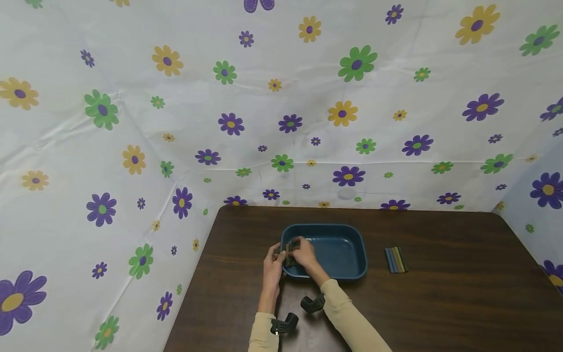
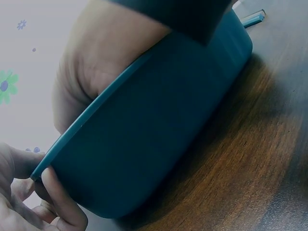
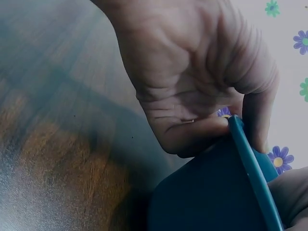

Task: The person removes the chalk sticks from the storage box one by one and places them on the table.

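Note:
A blue rectangular tub [image 1: 335,276] rests on the brown table. My left hand [image 1: 272,266] grips its left rim, thumb inside and fingers outside; in the left wrist view the fingers [image 2: 60,197] show on the outer wall. My right hand [image 1: 304,254] reaches over the near rim into the tub, fingers bent at several thin brownish and dark sticks [image 1: 288,255] along the left wall. I cannot tell whether it pinches one; in the left wrist view the tub wall hides its fingertips. The left hand [image 3: 192,82] fills the top of the right wrist view.
Right of the tub, several thin sticks [image 1: 396,260] in blue, tan, olive and dark tones lie side by side on the table [image 1: 462,264]. Behind and to the left hangs a white sheet [image 1: 176,117] with printed flowers. Black cameras [image 1: 285,323] sit on both wrists.

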`<state>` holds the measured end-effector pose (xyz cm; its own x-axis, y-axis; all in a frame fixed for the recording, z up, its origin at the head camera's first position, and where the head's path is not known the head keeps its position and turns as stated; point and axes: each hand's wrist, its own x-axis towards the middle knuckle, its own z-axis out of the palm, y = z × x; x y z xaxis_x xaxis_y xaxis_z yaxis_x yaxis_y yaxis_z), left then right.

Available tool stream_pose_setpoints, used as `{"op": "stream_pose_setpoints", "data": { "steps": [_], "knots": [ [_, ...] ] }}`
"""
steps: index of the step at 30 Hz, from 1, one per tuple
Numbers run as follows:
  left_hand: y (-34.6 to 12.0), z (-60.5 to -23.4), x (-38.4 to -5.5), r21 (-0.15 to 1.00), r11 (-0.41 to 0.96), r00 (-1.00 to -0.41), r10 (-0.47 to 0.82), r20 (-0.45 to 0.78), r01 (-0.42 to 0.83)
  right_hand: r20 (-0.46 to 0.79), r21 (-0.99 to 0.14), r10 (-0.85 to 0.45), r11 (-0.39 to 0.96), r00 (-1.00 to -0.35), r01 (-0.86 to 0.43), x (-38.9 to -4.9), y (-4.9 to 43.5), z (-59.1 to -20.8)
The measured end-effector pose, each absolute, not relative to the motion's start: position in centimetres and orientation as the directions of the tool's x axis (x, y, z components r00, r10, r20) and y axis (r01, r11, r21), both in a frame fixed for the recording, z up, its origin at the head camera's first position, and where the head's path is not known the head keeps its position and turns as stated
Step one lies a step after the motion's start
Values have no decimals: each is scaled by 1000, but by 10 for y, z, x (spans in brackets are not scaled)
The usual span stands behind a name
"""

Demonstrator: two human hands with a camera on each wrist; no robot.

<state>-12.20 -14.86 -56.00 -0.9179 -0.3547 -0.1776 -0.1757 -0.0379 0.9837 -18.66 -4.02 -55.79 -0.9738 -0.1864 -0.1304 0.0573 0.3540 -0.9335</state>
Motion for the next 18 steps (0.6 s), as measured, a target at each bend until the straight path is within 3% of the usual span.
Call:
{"op": "stream_pose_setpoints", "data": {
  "steps": [8,18],
  "knots": [
    [-147,-557,-121,984,-44,-915,-360,-179,-175,-63,-915,-207,403,-976,-26,-191,-41,-563],
    [-147,-555,-120,983,-36,-916,-358,-183,-182,-56,-909,-218,414,-974,-40,-193,-40,-565]
  ]
}}
